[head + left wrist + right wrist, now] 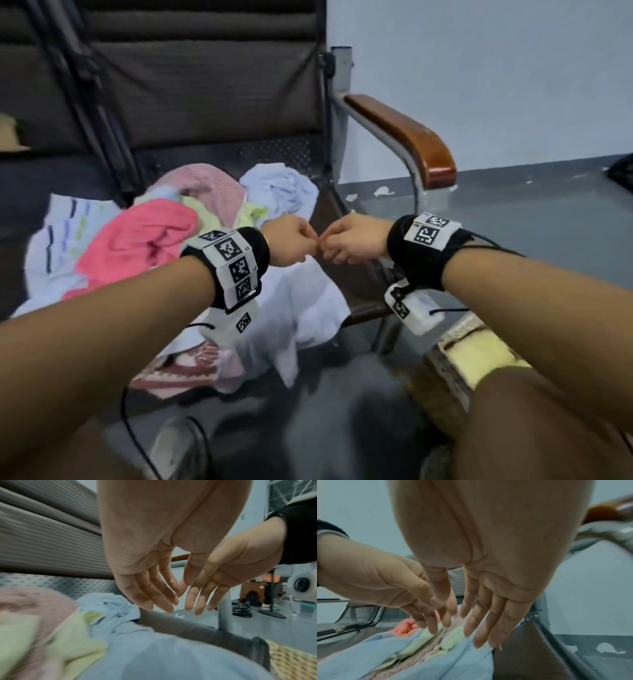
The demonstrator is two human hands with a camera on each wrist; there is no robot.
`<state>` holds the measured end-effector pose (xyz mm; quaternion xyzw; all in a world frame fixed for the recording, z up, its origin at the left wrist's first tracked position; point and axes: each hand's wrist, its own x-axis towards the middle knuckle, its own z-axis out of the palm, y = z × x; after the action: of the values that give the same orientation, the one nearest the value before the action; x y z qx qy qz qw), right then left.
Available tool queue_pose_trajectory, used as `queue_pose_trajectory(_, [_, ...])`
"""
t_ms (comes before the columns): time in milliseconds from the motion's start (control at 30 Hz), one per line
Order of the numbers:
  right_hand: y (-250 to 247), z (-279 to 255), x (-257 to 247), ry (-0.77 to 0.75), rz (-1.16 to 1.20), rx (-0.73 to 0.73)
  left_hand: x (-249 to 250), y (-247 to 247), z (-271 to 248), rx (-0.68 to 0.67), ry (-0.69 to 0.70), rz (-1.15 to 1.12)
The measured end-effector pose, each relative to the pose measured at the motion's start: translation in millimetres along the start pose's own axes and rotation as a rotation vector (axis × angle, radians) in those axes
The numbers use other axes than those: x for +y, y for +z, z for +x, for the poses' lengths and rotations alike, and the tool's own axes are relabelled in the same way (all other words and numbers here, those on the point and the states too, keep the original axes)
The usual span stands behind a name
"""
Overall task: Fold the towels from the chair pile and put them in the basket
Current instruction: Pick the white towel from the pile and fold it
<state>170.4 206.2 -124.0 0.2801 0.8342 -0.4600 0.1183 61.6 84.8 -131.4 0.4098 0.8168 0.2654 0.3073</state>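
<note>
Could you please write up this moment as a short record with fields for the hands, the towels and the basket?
left hand: over the chair seat, holds nothing, fingers straight in its wrist view
right hand: beside the left hand, fingertips close together, holds nothing
towel pile: unfolded on the chair; coral, pink, green, pale blue and striped towels
white towel: hangs over the seat's front edge
basket: woven, on the floor at the right; inside mostly hidden
progress: no folded towel in view
</note>
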Motion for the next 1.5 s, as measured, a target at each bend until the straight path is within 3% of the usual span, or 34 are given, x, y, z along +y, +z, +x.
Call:
queue_pose_trajectory(200, [49.8,46.0,-12.6,-0.02,-0.453,0.042,-82.8,-9.0,-18.0,0.01,-0.175,0.186])
queue_pose_trajectory(333, [60.4,69.5,11.8,0.051,-0.639,0.089,-100.4,6.6,-12.1,-0.11,-0.207,0.299])
queue_pose_trajectory(400, [57.1,78.0,15.7,0.076,-0.645,0.132,-100.4,8.4,-7.3,-0.109,-0.196,0.306])
queue_pose_trajectory(567, [59.2,84.9,14.9,0.08,-0.492,0.109,-102.6,6.5,2.9,-0.041,-0.213,0.232])
queue_pose_trajectory(700, [55.0,77.4,-9.8,-0.18,0.078,0.285,-99.2,5.0,4.6,0.144,-0.083,0.012])
queue_pose_trajectory(767, [54.1,68.1,-22.9,-0.307,0.29,0.266,-92.5,1.1,5.5,0.204,0.037,-0.06])
queue_pose_trajectory(900, [53.0,52.1,-39.2,-0.474,0.534,0.138,-80.8,-4.2,4.3,0.421,0.094,0.09])
queue_pose_trajectory(1000, [44.8,52.5,-37.5,-0.414,0.599,0.148,-73.8,-12.1,-2.0,0.642,0.114,0.307])
queue_pose_trajectory(1100, [38.0,63.4,-21.1,-0.354,0.428,0.291,-67.9,-17.1,-11.5,0.583,0.154,0.016])
queue_pose_trajectory(1200, [37.5,72.4,-2.4,-0.499,0.084,0.237,-54.8,-21.6,-27.2,0.452,0.187,-0.416])
queue_pose_trajectory(1267, [39.8,77.3,5.1,-0.489,-0.15,0.222,-52.5,-27.3,-32.3,0.434,0.17,-0.605])
queue_pose_trajectory(1367, [34.3,85.1,6.6,-0.374,-0.269,0.372,-64.7,-39.1,-28.4,0.525,0.079,-0.612])
queue_pose_trajectory(1500, [32.5,82.9,-7.8,-0.474,-0.236,0.538,-101.6,-49.0,-19.5,0.667,-0.056,-0.321])
